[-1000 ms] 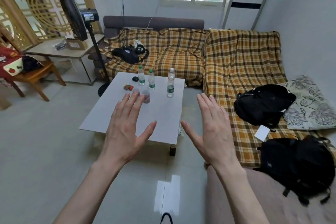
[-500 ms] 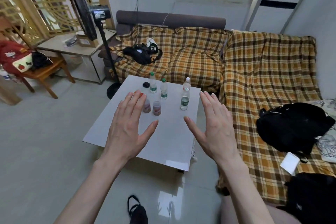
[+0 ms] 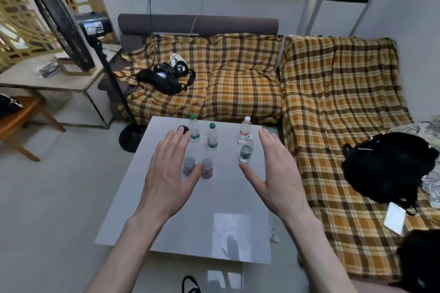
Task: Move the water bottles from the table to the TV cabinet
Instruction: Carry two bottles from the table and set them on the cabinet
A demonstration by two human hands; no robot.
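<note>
Several water bottles stand at the far end of the white low table (image 3: 221,209): two green-capped ones (image 3: 194,129) (image 3: 212,137), a white-capped one with a red label (image 3: 245,129) and a clear one with a green label (image 3: 246,152). Two short pinkish bottles (image 3: 189,165) (image 3: 207,169) stand nearer to me. My left hand (image 3: 167,173) hovers open over the table, its thumb next to the short bottles. My right hand (image 3: 278,173) hovers open just right of the green-label bottle. Neither hand touches a bottle. No TV cabinet is in view.
A small black object (image 3: 183,129) lies by my left fingertips. A standing fan (image 3: 64,19) has its base (image 3: 132,137) at the table's far left corner. A plaid-covered sofa (image 3: 238,83) wraps the far and right sides, with black bags (image 3: 388,166) on it. A side table (image 3: 47,78) and a wooden chair (image 3: 21,112) stand at left.
The view has closed in on the table. Both open hands now reach farther over it, closer to the bottles. The bottles have not moved.
</note>
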